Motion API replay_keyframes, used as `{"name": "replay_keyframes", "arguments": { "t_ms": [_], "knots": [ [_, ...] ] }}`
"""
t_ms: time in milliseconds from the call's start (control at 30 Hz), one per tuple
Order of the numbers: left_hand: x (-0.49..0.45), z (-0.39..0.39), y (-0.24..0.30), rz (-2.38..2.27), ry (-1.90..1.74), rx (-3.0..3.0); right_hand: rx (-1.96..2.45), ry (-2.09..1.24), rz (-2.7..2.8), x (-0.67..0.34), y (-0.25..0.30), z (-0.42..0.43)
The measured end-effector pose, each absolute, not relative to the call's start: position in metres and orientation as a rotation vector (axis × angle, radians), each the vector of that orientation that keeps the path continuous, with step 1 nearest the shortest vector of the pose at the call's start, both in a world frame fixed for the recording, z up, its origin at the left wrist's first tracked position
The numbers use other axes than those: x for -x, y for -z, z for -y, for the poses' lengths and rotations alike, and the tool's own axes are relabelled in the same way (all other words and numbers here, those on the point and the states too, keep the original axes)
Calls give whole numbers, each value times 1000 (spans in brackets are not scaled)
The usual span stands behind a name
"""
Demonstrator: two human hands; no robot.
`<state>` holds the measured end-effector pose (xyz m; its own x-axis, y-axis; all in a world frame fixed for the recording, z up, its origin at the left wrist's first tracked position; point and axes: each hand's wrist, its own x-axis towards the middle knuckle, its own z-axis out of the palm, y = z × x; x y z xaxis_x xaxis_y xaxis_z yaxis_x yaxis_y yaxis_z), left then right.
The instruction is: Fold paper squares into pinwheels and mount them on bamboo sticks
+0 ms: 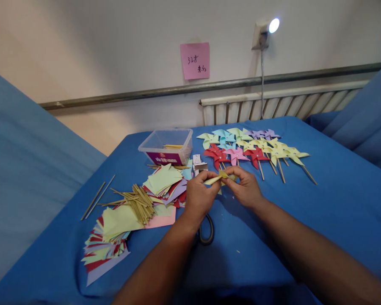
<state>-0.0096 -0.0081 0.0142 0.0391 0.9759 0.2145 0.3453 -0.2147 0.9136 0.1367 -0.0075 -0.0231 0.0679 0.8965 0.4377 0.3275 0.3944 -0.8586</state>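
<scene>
Both hands meet over the middle of the blue table [320, 199]. My left hand [199, 195] and my right hand [245, 186] pinch the same folded yellow paper piece [218, 178] between their fingertips, holding it just above the cloth. Behind the hands lie several finished paper pinwheels [254, 148] on wooden sticks, in yellow, red, pink, blue and purple. To the left are a pile of wooden sticks [139, 202] and stacks of coloured paper squares [163, 181].
A clear plastic box [167, 146] with sticks stands at the back left. Another paper stack [106, 241] lies near the front left edge, two loose sticks [97, 198] beside it. Scissor handles [207, 231] show under my left wrist. A radiator [282, 106] and wall lamp [266, 29] are behind.
</scene>
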Motion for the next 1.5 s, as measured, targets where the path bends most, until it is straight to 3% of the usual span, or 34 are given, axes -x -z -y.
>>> {"name": "replay_keyframes", "arguments": {
  "t_ms": [300, 667, 867, 1000, 1100, 1233, 1500],
  "knots": [
    [12, 4, -12, -1288, -1137, -1662, 1227, -648, 1440, -133, 25, 8],
    [16, -4, -13, -1328, -1089, -1403, 1060, -1181, 1120, -129, 23, 8],
    [14, -5, -6, -1304, -1079, -1395, 1074, -1208, 1057, -127, 30, 4],
    [12, -7, 3, -1276, -1232, -1355, 1212, -957, 1089, -129, 35, 1],
    [7, -5, 7, -1324, -1419, -1307, 1353, -500, 1215, -135, 35, 0],
    [-3, 6, 8, -1145, -1287, -1167, 1301, 57, 1524, -140, 30, 1],
    [-14, 15, 6, -984, -1283, -959, 1229, 449, 1821, -133, 20, 5]
  ]
}}
